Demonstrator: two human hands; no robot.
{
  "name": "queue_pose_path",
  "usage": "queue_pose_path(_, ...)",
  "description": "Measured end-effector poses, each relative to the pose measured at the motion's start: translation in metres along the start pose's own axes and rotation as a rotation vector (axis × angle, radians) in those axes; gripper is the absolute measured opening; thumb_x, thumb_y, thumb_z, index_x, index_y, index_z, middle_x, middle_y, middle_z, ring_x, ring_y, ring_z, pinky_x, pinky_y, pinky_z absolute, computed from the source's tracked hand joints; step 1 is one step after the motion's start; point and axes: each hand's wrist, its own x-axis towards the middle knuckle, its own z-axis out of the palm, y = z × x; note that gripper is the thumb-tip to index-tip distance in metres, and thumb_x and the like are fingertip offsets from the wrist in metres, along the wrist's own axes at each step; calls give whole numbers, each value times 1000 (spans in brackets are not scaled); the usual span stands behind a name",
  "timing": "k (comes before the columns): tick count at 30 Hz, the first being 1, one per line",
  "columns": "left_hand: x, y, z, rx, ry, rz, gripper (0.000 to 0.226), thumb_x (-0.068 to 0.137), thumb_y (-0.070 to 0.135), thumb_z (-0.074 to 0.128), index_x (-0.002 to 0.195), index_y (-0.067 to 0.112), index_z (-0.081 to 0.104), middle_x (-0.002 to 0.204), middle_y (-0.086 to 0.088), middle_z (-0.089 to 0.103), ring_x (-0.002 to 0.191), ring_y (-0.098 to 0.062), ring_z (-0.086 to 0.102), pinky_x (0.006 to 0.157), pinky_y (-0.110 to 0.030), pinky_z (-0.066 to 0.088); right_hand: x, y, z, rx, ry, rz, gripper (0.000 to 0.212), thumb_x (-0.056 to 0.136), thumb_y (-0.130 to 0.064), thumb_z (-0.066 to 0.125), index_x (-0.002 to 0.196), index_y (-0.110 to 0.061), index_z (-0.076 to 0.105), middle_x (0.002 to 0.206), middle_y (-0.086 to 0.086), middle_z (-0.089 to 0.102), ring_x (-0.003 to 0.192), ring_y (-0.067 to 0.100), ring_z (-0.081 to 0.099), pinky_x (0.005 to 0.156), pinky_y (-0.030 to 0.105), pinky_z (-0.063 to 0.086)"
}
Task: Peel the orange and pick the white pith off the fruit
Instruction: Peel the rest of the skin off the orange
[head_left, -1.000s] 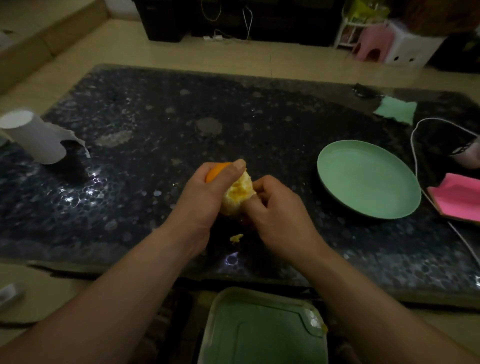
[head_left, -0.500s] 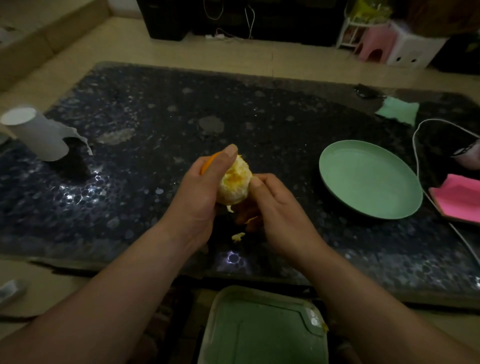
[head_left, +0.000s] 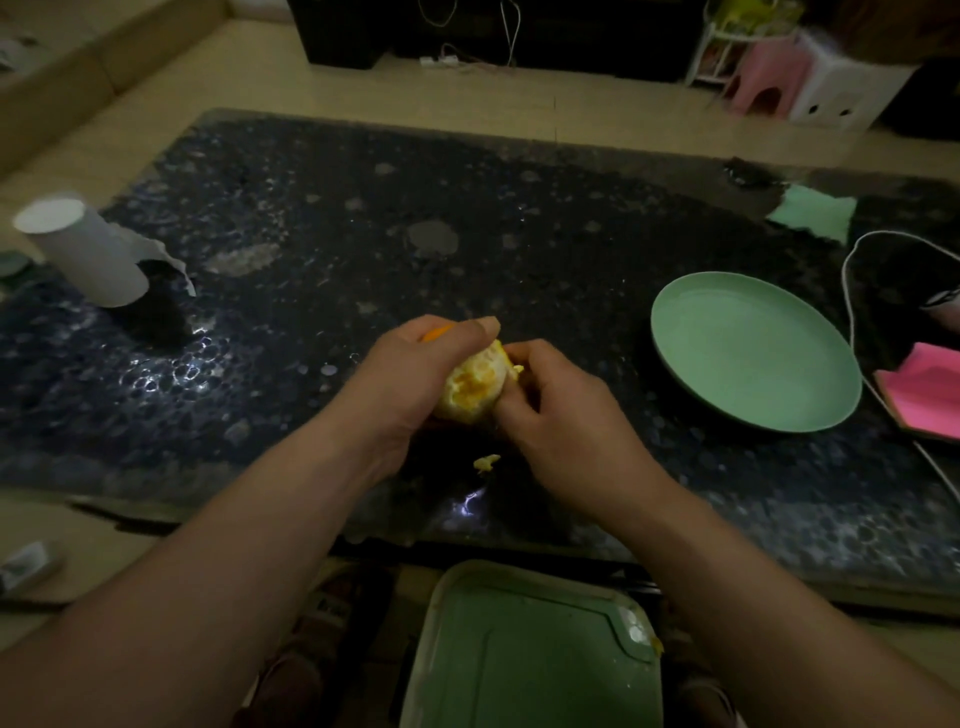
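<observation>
In the head view, the left hand (head_left: 410, 374) grips the orange (head_left: 475, 387) above the near part of the dark speckled table (head_left: 311, 218), with its fingers curled over the top of the fruit. The orange is mostly peeled (a strip of orange peel (head_left: 439, 332) shows under the fingers). The right hand (head_left: 561, 415) has curled fingers that pinch at the right side of the fruit. A small pale scrap (head_left: 487, 462) lies on the table just below the hands. A green plate (head_left: 753, 358) stands to the right and a paper roll (head_left: 83, 254) far left.
</observation>
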Motion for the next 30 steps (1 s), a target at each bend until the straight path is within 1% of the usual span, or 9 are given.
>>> queue_pose_path(4,-1,-7,5,4,13,67,27,90,36,79,104,13,74,89,-8,76,76,-20,72,63,-33,57,1,2,-3,68,38,7,11,99,-31,61,109,-36,62,81,-5,73,68,12,70,64,47,59)
queue_pose_path(8,-3,-6,9,-26,34,74,30,92,34,78,109,10,74,89,-8,77,76,-19,74,62,-30,58,1,4,-1,167,35,27,14,102,-26,59,110,-37,64,85,-1,75,74,22,73,66,54,59)
queue_pose_path(13,-1,-5,8,3,48,73,30,90,39,79,106,15,74,92,-9,77,78,-20,74,64,-34,58,2,4,0,168,34,81,12,106,-35,54,106,-35,66,83,-5,75,71,14,72,67,48,61)
queue_pose_path(17,-4,-6,10,8,38,76,28,91,37,78,107,14,74,91,-8,77,78,-19,74,64,-33,57,0,2,-3,112,71,38,9,103,-28,58,99,-30,66,78,-5,73,67,11,70,59,36,58)
queue_pose_path(20,-5,0,5,-58,-9,37,25,95,37,73,104,14,72,89,-7,75,79,-21,72,67,-35,59,0,1,-5,182,70,15,13,102,-23,58,103,-30,68,79,-4,74,69,14,71,61,39,59)
queue_pose_path(24,-9,10,-2,-182,-64,-60,27,99,42,65,105,16,70,94,-8,77,83,-22,75,77,-39,61,3,-4,-7,399,54,46,28,102,-8,50,112,-23,71,77,-1,74,65,14,67,59,32,55)
queue_pose_path(26,-11,13,-3,-307,-66,-118,31,99,45,63,104,15,71,97,-11,78,83,-25,76,80,-41,62,6,-6,-2,698,35,165,30,102,-2,47,115,-17,70,71,2,70,60,13,59,55,29,50)
queue_pose_path(28,-10,14,-5,-477,-72,-189,41,98,49,62,108,10,73,105,-16,76,86,-29,75,77,-41,64,12,-6,1,1038,43,298,30,101,0,45,119,-11,66,68,2,65,55,10,53,51,23,42)
queue_pose_path(30,-6,13,-10,-614,-50,-233,56,96,52,63,126,5,70,117,-19,73,96,-33,73,68,-39,64,17,1,-2,1178,94,360,27,102,-2,46,122,-8,64,69,1,63,55,9,52,49,21,41)
